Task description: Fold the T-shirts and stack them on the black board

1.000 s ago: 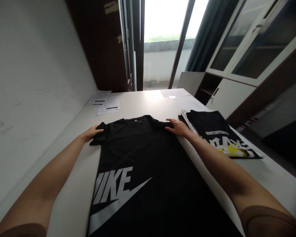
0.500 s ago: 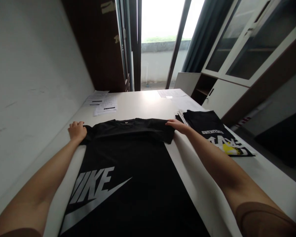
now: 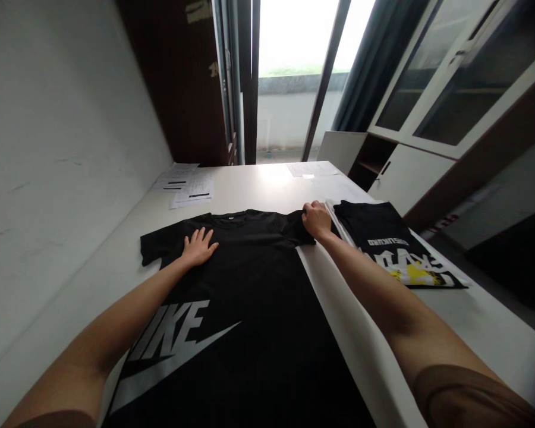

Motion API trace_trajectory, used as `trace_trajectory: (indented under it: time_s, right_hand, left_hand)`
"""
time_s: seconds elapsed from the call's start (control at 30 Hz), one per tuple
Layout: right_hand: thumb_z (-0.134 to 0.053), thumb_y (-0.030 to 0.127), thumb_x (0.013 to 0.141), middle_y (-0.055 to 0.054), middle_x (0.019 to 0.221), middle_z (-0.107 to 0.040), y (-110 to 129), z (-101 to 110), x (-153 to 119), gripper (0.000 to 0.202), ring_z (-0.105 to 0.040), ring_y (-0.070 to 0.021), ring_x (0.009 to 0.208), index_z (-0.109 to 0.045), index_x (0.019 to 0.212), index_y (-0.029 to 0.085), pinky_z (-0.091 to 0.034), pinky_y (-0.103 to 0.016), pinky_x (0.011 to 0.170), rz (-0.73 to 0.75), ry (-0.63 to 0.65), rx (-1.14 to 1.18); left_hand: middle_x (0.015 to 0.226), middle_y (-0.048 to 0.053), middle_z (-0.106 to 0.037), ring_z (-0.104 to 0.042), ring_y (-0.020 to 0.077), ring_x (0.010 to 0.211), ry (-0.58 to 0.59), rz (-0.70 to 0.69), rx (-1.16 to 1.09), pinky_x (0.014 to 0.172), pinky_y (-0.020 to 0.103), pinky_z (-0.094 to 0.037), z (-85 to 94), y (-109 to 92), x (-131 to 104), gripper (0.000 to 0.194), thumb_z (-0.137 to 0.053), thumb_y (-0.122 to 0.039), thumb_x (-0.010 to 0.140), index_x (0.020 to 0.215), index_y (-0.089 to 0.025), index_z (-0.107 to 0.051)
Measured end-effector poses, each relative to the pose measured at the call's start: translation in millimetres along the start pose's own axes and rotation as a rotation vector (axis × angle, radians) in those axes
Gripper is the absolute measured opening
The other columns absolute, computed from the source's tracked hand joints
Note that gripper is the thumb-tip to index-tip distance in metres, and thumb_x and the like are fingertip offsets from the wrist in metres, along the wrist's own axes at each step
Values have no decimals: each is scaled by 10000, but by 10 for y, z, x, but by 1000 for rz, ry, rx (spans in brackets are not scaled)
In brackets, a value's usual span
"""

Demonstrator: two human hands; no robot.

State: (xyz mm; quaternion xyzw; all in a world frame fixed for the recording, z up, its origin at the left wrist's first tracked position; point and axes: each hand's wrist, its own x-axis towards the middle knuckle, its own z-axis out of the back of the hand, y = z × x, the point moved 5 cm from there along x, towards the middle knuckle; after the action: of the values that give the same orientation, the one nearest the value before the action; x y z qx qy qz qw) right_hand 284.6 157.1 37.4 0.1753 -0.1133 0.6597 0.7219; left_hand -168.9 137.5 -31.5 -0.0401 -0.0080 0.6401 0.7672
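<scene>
A black T-shirt (image 3: 249,279) with a grey printed logo and lettering lies spread on the white table, its collar toward the far end. My left hand (image 3: 199,246) rests on the upper chest of the shirt, left of centre, fingers spread. At the shirt's right sleeve, my right hand (image 3: 316,220) has its fingers curled over the sleeve's end, gripping it. The left sleeve lies stretched out on the table with no hand on it. The lower hem runs out of view at the bottom.
Folded clothes, a black printed one (image 3: 383,232) on top, lie on the table (image 3: 249,184) to the right. Papers (image 3: 191,187) lie at the far left, and other sheets (image 3: 312,170) at the far right. A wall (image 3: 62,148) borders the left; cabinets (image 3: 410,172) stand beyond the right side.
My left hand has let go of the left sleeve and moved right onto the shirt's chest. My right hand stays at the right sleeve, its fingers now more curled.
</scene>
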Motion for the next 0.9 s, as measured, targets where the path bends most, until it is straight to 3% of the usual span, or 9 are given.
trace_trajectory:
  time_s: [0.17,0.23,0.33,0.47,0.57,0.73,0.9]
  right_hand:
    - [-488,207,935,-206,1174,-590,-150,-55,172,287,-503,-339,1115,-715,1098,142,-434,-433,899,-41,79,-56]
    - [-506,257,948,-194,1188,-593,-96,-56,142,314,-515,-336,1124,-694,1174,147,-442,-434,922,-10,37,-13]
    - [-523,313,967,-172,1268,-589,200,-54,-46,380,-519,-323,1185,-643,1295,163,-436,-435,1001,160,-32,94]
    - [-560,373,965,-116,1402,-562,637,-157,-372,394,-517,-288,1273,-647,1318,221,-421,-410,1085,358,66,253]
    - [-559,420,969,-106,1464,-538,783,-248,-536,466,-496,-269,1336,-604,1391,229,-392,-393,1130,405,148,314]
    - [-453,582,999,-115,1611,-378,705,-405,-673,628,-308,-306,1494,-475,1525,241,-234,-492,1217,286,311,185]
    - [-306,691,1001,-75,1677,-237,567,-455,-760,707,-174,-299,1545,-359,1588,300,-129,-544,1228,154,371,101]
  left_hand:
    - [1694,101,-184,-137,347,1554,-93,3,18,1203,634,-143,-17,-56,-57,727,-233,-658,1008,1617,-263,-272]
    - [1692,100,-193,-145,346,1553,-94,0,10,1204,634,-143,-22,-65,-58,736,-231,-669,1004,1616,-264,-278]
    - [1692,100,-193,-141,349,1553,-87,-10,5,1201,644,-137,-32,-66,-25,737,-235,-672,1001,1614,-264,-283]
    - [1698,99,-164,-129,348,1556,-70,-24,-2,1198,654,-128,-42,-46,48,735,-238,-668,1003,1618,-265,-267]
    - [1700,94,-156,-119,339,1559,-55,-41,-10,1203,644,-126,-35,-32,101,739,-241,-675,1001,1618,-270,-263]
    - [1694,69,-199,-148,317,1556,-78,-52,-28,1219,602,-135,0,-26,178,693,-246,-642,1012,1604,-285,-303]
    - [1672,106,-260,-217,336,1535,-134,132,-33,1216,574,-181,6,237,200,706,-221,-626,1011,1582,-237,-365]
